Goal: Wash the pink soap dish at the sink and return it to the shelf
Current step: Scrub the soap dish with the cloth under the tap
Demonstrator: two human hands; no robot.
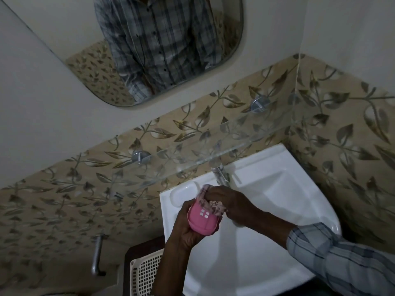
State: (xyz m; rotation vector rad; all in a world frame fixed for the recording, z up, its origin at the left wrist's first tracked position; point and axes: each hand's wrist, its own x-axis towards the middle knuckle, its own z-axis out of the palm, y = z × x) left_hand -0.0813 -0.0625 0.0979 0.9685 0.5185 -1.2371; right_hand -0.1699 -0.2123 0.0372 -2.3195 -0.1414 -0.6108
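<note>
Both hands work over the white sink (277, 201): the left hand (188, 227) is curled closed around the pink soap dish (203, 221), gripping its lower end with the dish's slotted underside facing up, while the right hand (230, 204) pinches a speckled pink-and-white scrubbing cloth (213, 204) against the dish's upper end. The tap (221, 174) stands just behind them, under the front edge of the glass shelf (213, 146). The basin below lies open. A cream lattice basket (145, 272) sits left of the sink. No writing is legible.
</note>
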